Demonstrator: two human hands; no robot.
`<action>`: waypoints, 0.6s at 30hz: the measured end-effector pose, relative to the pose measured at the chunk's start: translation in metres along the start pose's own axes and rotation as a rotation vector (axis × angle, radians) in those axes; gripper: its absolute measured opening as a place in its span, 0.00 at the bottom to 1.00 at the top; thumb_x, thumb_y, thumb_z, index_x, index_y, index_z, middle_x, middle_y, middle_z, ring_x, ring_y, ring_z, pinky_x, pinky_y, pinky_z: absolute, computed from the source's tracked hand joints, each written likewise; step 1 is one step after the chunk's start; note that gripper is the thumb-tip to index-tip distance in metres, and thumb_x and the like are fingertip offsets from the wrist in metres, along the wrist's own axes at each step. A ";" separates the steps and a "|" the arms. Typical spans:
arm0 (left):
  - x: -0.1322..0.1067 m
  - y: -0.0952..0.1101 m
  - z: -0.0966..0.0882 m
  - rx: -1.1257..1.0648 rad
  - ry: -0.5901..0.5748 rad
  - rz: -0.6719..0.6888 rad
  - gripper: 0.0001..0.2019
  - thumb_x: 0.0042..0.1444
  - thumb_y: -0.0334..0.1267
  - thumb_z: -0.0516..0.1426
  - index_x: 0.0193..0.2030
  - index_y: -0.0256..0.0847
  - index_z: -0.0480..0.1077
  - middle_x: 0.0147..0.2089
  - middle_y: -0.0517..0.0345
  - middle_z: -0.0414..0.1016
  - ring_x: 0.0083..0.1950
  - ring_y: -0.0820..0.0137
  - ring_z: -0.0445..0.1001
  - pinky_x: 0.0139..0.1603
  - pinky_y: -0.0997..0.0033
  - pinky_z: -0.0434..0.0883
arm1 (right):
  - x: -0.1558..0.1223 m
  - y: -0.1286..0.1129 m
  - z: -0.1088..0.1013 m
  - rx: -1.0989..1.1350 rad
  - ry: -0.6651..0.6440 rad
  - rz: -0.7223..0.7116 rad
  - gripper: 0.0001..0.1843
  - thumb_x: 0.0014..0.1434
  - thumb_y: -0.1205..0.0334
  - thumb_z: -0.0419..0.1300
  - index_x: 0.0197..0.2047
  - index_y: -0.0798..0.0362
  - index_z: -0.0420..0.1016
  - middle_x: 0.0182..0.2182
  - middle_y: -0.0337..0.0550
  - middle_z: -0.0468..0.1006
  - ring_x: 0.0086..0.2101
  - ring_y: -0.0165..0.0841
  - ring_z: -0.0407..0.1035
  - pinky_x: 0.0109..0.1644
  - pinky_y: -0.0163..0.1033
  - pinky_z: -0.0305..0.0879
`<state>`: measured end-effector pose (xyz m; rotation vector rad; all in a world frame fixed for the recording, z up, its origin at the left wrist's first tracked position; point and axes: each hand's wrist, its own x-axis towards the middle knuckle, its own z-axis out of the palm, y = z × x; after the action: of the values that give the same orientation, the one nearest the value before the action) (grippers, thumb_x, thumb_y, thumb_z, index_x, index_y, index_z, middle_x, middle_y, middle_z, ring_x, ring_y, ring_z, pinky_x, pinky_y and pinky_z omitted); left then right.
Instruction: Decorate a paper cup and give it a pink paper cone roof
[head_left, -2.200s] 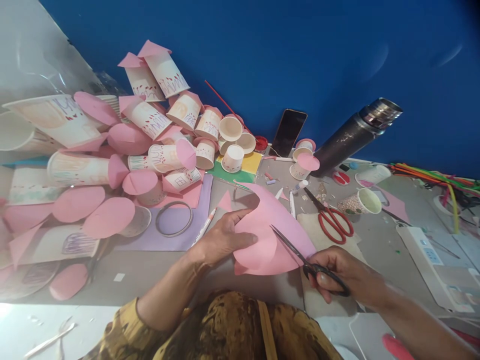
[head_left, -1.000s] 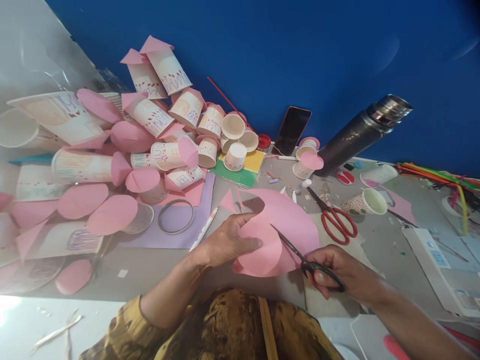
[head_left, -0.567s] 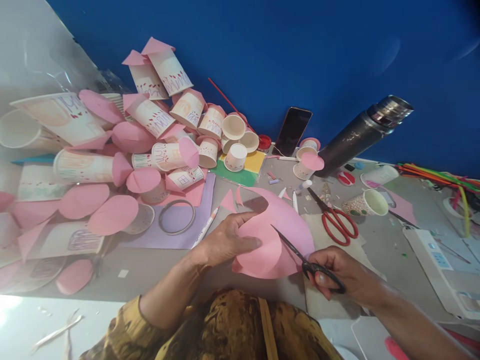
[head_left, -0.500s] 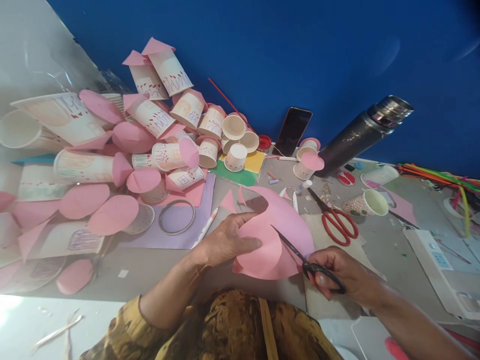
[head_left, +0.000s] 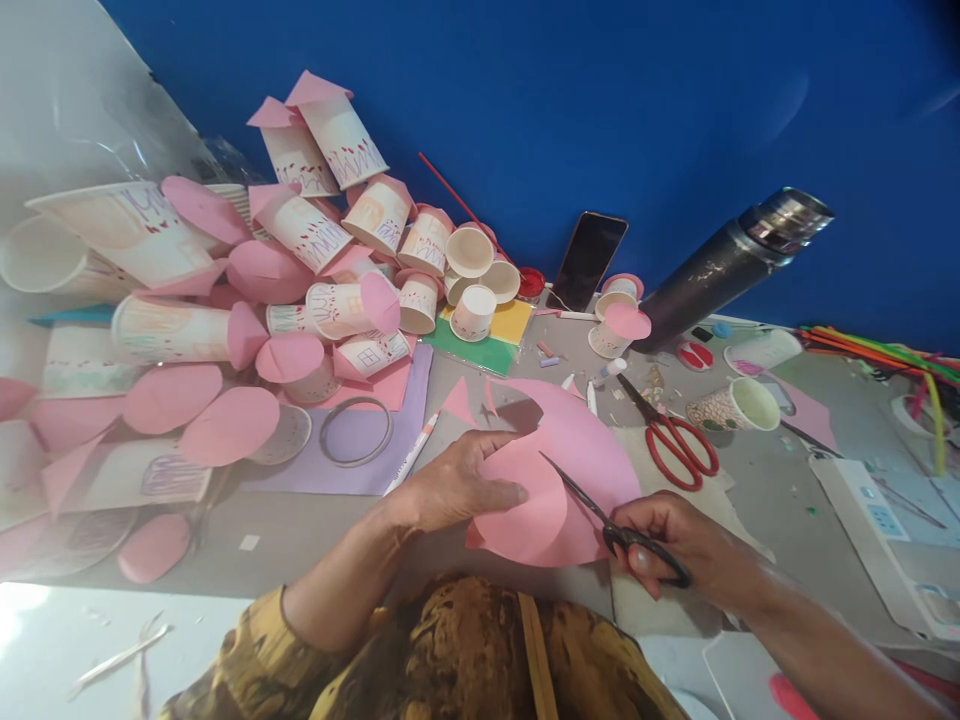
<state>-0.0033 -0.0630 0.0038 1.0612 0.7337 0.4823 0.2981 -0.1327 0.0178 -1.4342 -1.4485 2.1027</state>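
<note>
Left hand [head_left: 450,490] pinched the pink paper [head_left: 559,480] between its fingers while the right hand [head_left: 679,550], fingers clamped on black scissors [head_left: 600,510], cut into it above the tabletop [head_left: 315,530].

Two hands [head_left: 457,490] [head_left: 686,550], two scissors [head_left: 581,497] [head_left: 649,412], one phone [head_left: 587,260], one flask [head_left: 720,270], one large pink sheet [head_left: 581,450]

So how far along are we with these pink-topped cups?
Done: a pile of decorated cups already wears pink paper tops, and cut pink discs lie beside it. In hand: the left hand grips the pink paper while the right hand works the black scissors along a curved cut, the round shape only partly freed. Left: several plain cups at the back have no pink tops.
</note>
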 end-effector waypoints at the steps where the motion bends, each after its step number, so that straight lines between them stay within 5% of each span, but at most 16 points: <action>1: 0.000 0.001 0.000 0.002 -0.006 -0.001 0.13 0.54 0.37 0.67 0.45 0.36 0.78 0.39 0.58 0.78 0.38 0.71 0.73 0.37 0.74 0.69 | 0.000 0.000 0.000 0.002 0.001 -0.004 0.35 0.54 0.27 0.68 0.30 0.55 0.73 0.19 0.36 0.71 0.22 0.26 0.54 0.28 0.35 0.46; 18: 0.001 0.008 0.000 0.064 -0.069 -0.039 0.15 0.49 0.39 0.68 0.42 0.36 0.80 0.37 0.58 0.78 0.37 0.69 0.72 0.35 0.74 0.68 | 0.000 -0.005 0.000 -0.032 -0.023 0.036 0.33 0.55 0.30 0.69 0.28 0.55 0.74 0.20 0.37 0.72 0.23 0.25 0.54 0.27 0.36 0.45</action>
<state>-0.0030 -0.0590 0.0106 1.1160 0.7112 0.3895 0.2963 -0.1299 0.0221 -1.4626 -1.4829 2.1335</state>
